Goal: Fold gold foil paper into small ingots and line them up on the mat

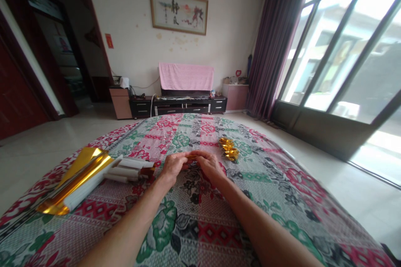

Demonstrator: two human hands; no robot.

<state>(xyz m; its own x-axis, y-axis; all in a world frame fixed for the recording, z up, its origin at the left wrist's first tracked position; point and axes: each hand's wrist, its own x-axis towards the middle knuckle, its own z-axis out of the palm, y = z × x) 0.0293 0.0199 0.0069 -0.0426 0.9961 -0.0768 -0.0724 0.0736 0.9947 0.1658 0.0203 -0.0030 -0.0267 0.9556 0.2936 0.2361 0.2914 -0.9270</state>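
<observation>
My left hand (174, 167) and my right hand (208, 164) meet over the middle of the patterned cloth (184, 217). Between their pinched fingertips is a thin golden strip (192, 157), mostly hidden by the fingers. Just beyond my right hand lie several crumpled gold foil pieces (229, 149) in a short row. Left of my left hand are white paper rolls (125, 172), with a small dark brown piece at their right end. Farther left rests a roll of shiny gold foil (83, 179) beside a long white roll.
The cloth covers a large rounded table. Behind it stand a low black cabinet (172, 109) and a screen draped with a pink cloth (186, 76). A purple curtain (271, 46) and tall windows are on the right, a dark doorway on the left.
</observation>
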